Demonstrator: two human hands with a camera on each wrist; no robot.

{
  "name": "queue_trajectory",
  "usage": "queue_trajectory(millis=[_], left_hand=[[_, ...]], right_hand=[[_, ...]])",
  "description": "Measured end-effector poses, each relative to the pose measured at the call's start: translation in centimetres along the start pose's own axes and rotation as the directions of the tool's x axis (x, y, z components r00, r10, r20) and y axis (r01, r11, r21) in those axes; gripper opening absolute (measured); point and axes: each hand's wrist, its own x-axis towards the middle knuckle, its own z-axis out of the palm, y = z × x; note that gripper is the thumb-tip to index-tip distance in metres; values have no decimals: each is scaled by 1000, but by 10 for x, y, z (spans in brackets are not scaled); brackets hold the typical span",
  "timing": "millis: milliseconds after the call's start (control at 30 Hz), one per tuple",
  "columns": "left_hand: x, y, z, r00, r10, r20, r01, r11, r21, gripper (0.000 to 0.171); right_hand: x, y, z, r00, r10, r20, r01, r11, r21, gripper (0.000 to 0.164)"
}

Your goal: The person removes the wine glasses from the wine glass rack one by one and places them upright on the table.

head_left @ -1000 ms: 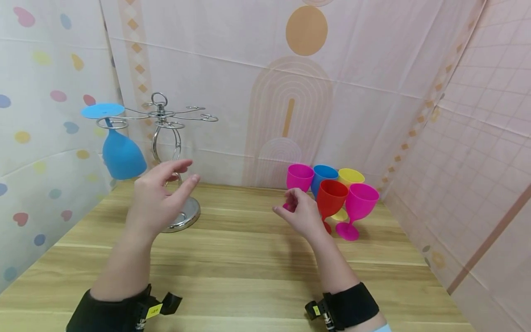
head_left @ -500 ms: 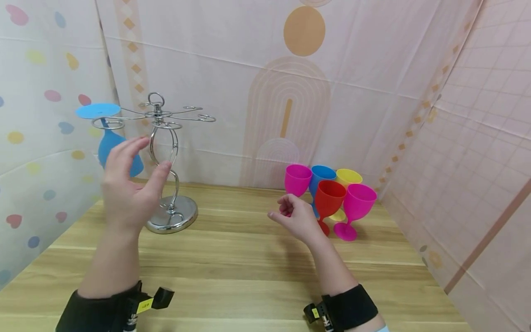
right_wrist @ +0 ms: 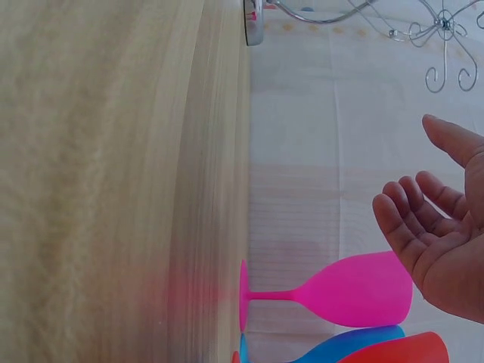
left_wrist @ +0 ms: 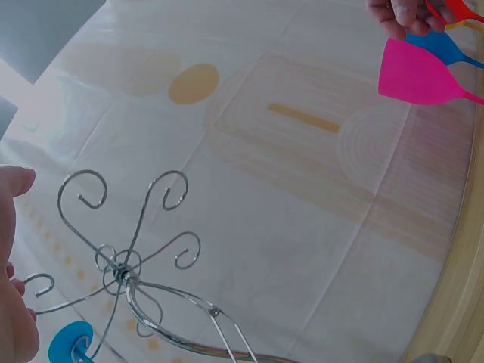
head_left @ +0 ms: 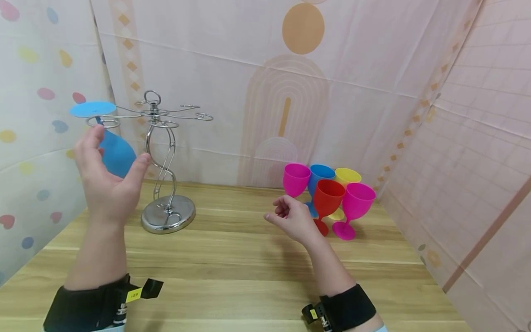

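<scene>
A blue goblet (head_left: 118, 154) hangs upside down at the left of a chrome stemware rack (head_left: 168, 214), its foot (head_left: 93, 109) above a wire hook. My left hand (head_left: 107, 189) is raised in front of it, partly covering its bowl. The thumb stands apart from the fingers, and nothing shows between them. My right hand (head_left: 293, 219) hovers with loosely bent fingers, holding nothing. Beside it is an upright pink goblet (head_left: 296, 179), whose stem the hand hides in the head view. In the right wrist view, that pink goblet (right_wrist: 355, 291) stands below the fingers.
A red goblet (head_left: 328, 196), a second pink goblet (head_left: 358, 200), a blue goblet (head_left: 321, 174) and a yellow goblet (head_left: 348, 175) stand close together at the right. Patterned cloth (head_left: 224, 92) encloses the wooden table (head_left: 232, 263) at back and sides.
My left hand has moved left, from in front of the rack's stem to the hanging blue goblet. My right hand stays near the goblets, having shifted only slightly. The view has turned a little.
</scene>
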Motion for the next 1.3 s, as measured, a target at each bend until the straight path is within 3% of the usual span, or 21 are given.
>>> queue_trajectory(millis=[267,467,733,1100,1300], left_hand=[[9,-9,-6,995,-50,85,53,998,-34,84],[17,-27,-15,974,-146,171,154,987,-35,94],[21,-43,-21,954,-194,229,200,980,-1,97],[17,-39,-18,956,-176,233,166,984,61,89],[14,-44,-13,972,-104,210,99,994,36,90]], right_hand=[[-1,-2,-1,1000,12,1,-12,1000,-8,42],[-1,-3,-1,1000,1,6,-1,1000,-10,42],[-3,-4,2,1000,-19,13,19,1000,-17,42],[-3,-3,2,1000,-16,23,17,1000,-25,42],[-4,-3,2,999,-20,25,20,1000,-20,43]])
